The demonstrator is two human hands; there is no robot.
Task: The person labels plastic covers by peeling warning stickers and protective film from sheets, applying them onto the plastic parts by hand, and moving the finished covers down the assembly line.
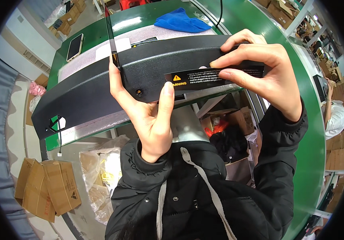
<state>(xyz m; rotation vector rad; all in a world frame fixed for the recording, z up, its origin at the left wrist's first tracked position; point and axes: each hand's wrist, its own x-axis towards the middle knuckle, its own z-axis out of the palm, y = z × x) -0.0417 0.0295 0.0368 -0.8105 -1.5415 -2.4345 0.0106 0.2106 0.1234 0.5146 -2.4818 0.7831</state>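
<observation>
A long, curved black panel (84, 86) lies across the table in front of me. Over its front right part is a black warning label (202, 79) with a yellow triangle and pale print. My left hand (150, 116) rests its thumb on the label's left end. At its raised index fingertip stands a thin dark strip (114, 57) with an orange mark, seen nearly edge-on; the other fingers are mostly hidden. My right hand (264, 66) pinches the label's upper right part between thumb and fingers. A small round triangle sticker (139, 92) sits on the panel left of my left hand.
The panel lies on a pale padded sheet (100, 125) atop the green table (300, 152). Behind are a blue cloth (182, 21) and a phone (75, 47). A short cable (60, 144) dangles at the panel's left end. Cardboard boxes (46, 188) stand at lower left.
</observation>
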